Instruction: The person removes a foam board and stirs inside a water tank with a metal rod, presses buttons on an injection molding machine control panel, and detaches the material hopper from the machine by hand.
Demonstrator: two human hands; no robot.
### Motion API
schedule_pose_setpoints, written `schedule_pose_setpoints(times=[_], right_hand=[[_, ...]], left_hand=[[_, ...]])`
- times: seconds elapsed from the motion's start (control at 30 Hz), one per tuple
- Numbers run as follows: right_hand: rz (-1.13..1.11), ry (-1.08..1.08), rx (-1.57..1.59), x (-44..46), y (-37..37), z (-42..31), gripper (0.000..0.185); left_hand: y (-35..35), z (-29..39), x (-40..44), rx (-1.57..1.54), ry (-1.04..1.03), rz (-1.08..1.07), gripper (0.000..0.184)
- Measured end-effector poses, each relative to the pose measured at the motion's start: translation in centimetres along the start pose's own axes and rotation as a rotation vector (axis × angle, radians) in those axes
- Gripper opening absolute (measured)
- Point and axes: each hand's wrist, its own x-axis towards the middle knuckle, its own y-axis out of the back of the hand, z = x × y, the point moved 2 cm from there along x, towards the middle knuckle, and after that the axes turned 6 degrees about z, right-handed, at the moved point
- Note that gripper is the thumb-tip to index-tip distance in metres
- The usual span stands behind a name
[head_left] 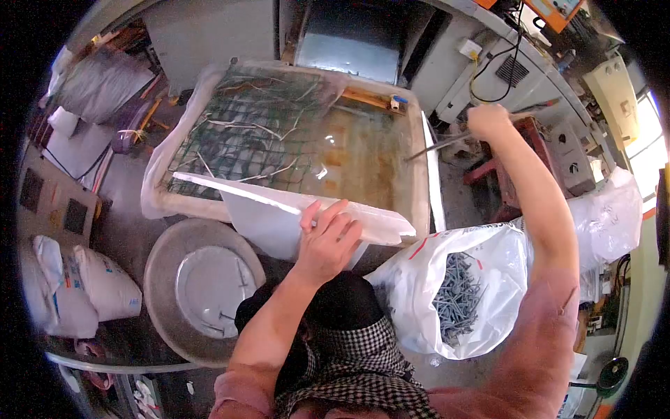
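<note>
L hand (329, 236): fingers slightly apart over board (262, 213) at near edge of tank (159, 174); can't tell if gripping. R hand (490, 121) fisted round rod (440, 145), tip over tank's R side. Tip: I'd brace board, steady R wrist.

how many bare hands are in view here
2: the left hand on the upper edge of a thin white panel, and the raised right hand holding a long thin dark rod. No others show.
</note>
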Motion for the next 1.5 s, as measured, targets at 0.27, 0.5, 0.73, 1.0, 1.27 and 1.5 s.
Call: schedule_pose_setpoints(times=[0.27,0.5,0.73,1.0,1.27,1.5], right_hand=[[-0.167,-0.149,-0.015,-6.4,2.6,5.6,0.029],[-0.260,-0.107,0.433,-8.8,-0.9,10.3,0.024],[-0.252,0.039,0.951,-5.9,-8.7,2.1,0.021],[-0.478,0.307,1.052,-1.6,-17.5,-9.6,0.025],[-0.914,0.639,0.552,1.0,-26.7,-15.2,0.053],[-0.804,0.463,0.305,7.4,-31.0,-20.5,0.035]], left_hand=[[0.3,0.2,0.0,-0.002,0.007,-0.006,0.030],[0.5,0.2,-0.2,-0.005,0.000,-0.031,0.028],[0.5,0.1,-0.3,0.020,-0.010,-0.024,0.027],[0.9,0.4,0.0,0.028,-0.008,-0.042,0.010],[1.5,0.5,-0.2,0.101,-0.047,-0.082,0.005],[2.3,0.2,-0.2,0.182,-0.067,-0.128,0.005]])
